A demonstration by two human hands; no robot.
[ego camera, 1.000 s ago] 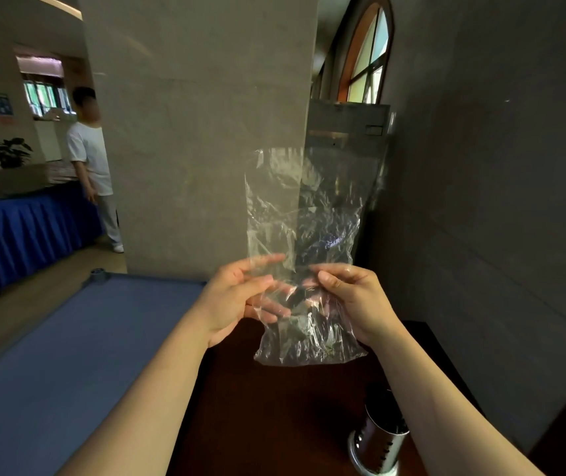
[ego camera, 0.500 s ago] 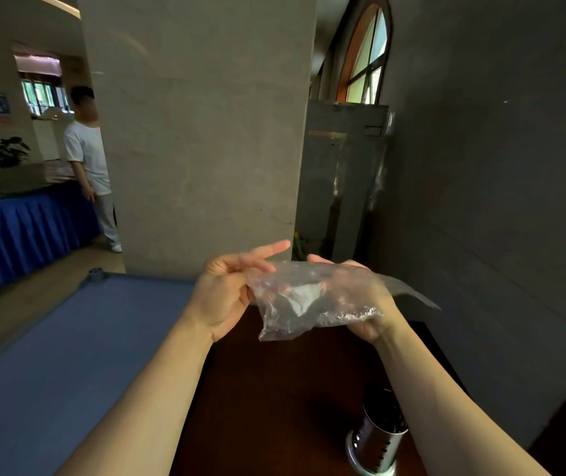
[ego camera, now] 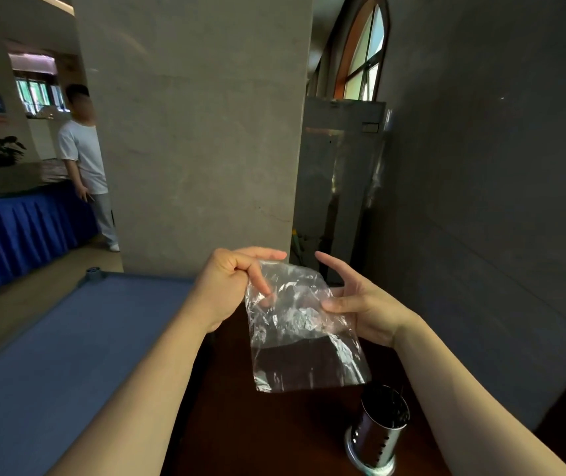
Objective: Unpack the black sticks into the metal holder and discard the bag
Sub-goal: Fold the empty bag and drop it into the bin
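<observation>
The clear, crinkled bag (ego camera: 302, 338) hangs empty above the dark surface (ego camera: 257, 434). The left hand (ego camera: 226, 286) pinches its top corner, and the right hand (ego camera: 367, 310) grips its side edge.

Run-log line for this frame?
bag: clear, looks empty | left hand: pinches top corner | right hand: holds side edge | metal holder: upright on table
</observation>
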